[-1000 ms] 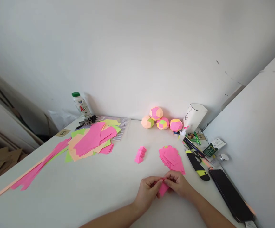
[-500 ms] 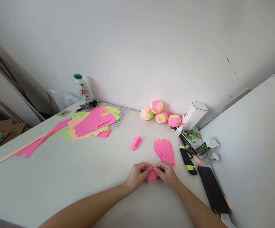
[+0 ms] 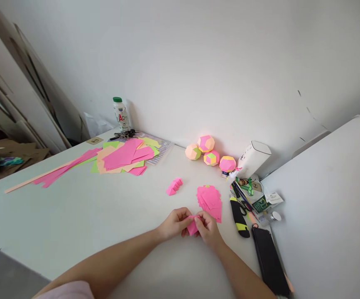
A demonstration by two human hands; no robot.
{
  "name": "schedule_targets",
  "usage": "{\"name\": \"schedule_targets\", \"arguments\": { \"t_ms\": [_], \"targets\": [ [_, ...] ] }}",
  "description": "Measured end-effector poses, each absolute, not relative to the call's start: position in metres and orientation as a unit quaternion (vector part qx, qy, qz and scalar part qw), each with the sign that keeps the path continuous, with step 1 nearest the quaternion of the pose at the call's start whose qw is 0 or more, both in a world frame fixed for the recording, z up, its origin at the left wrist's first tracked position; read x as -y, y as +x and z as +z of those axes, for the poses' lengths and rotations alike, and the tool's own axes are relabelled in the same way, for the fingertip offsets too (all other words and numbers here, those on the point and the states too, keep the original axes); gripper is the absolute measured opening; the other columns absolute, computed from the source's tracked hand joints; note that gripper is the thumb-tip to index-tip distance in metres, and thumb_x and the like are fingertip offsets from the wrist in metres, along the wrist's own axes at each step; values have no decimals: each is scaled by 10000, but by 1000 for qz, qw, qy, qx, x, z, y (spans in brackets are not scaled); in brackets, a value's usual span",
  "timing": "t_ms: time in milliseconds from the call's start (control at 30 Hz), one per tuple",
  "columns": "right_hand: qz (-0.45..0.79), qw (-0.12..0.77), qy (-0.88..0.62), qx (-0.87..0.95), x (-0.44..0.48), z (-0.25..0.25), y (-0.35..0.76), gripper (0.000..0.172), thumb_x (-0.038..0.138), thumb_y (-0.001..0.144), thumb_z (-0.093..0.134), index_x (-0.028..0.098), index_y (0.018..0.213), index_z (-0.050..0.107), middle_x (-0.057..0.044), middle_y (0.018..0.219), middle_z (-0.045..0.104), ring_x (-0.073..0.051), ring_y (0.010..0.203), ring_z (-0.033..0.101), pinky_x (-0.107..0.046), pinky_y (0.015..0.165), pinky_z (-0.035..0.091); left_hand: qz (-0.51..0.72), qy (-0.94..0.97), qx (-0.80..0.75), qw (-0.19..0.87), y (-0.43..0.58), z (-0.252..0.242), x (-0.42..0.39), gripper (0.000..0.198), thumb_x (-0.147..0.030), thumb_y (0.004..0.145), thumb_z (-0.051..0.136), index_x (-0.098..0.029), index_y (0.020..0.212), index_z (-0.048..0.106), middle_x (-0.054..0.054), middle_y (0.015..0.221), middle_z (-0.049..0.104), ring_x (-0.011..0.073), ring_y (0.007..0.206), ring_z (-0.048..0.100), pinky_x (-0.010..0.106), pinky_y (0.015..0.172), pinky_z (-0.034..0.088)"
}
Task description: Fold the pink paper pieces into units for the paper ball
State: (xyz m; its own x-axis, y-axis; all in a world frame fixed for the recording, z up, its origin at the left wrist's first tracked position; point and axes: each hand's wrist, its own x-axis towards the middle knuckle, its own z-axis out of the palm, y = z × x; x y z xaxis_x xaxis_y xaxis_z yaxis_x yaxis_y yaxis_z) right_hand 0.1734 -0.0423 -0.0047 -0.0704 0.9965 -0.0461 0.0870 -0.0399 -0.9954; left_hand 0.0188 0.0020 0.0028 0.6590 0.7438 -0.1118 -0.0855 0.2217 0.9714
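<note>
Between my fingers is a small pink piece of paper [image 3: 192, 228], creased and partly folded, held just above the table. My left hand [image 3: 176, 223] pinches its left side, and my right hand [image 3: 207, 228] grips the right side with the thumb pressed on it. Fingers behind the paper are partly hidden. Just beyond my right hand lies a fanned pile of pink paper pieces [image 3: 210, 200], with a bit of green at its top. Farther left, a row of folded pink paper units [image 3: 174, 186] rests on the table.
Several multicoloured paper balls [image 3: 206, 143] sit by the wall, near a white box [image 3: 254, 158]. Paper sheets [image 3: 122, 155] and strips [image 3: 70, 166] lie left, by a bottle [image 3: 122, 116]. At right are a utility knife [image 3: 239, 218], scissors [image 3: 245, 205] and a black case [image 3: 270, 261].
The camera view has turned, showing more of the left side. Both hands still hold the pink paper, whose visible face now looks more pointed and creased.
</note>
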Motion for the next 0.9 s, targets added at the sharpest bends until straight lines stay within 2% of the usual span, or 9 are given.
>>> {"name": "schedule_targets", "arguments": {
  "t_ms": [167,233,467,700,800,900],
  "targets": [
    [514,437,-519,526,41,-4,173,289,464,840,523,183,777,499,37,550,521,-108,451,509,-220,435,429,269,558,-321,716,15,0,0,357,-519,790,525,-170,748,466,-40,456,556,65,315,424,173,321,276],
    [509,435,-524,527,42,-3,173,290,464,841,523,183,774,501,36,550,525,-109,449,512,-221,433,425,263,557,-335,713,15,2,0,369,-534,785,521,-170,754,471,-35,468,568,65,313,428,172,317,250],
    [504,428,-532,529,42,-1,173,320,500,820,536,195,746,471,41,538,527,-112,439,521,-227,431,421,281,551,-320,718,18,5,2,371,-542,776,528,-177,752,463,-35,491,564,81,372,467,191,374,325],
    [537,433,-514,510,41,0,175,317,486,813,555,190,730,479,38,527,544,-111,437,517,-225,428,420,287,535,-332,722,20,3,4,380,-550,784,507,-177,728,461,-38,470,546,72,335,412,197,352,290],
    [522,455,-528,492,40,0,176,338,506,795,567,192,701,482,52,491,510,-105,406,488,-220,402,390,284,541,-320,724,19,3,3,372,-536,788,509,-172,723,476,-25,520,562,80,387,454,206,394,322],
    [521,468,-536,472,38,-1,177,369,538,762,590,192,682,489,58,466,489,-105,379,472,-224,381,371,279,554,-315,718,19,4,2,347,-492,769,558,-163,676,493,-51,477,487,74,410,427,206,424,319]
  ]
}}
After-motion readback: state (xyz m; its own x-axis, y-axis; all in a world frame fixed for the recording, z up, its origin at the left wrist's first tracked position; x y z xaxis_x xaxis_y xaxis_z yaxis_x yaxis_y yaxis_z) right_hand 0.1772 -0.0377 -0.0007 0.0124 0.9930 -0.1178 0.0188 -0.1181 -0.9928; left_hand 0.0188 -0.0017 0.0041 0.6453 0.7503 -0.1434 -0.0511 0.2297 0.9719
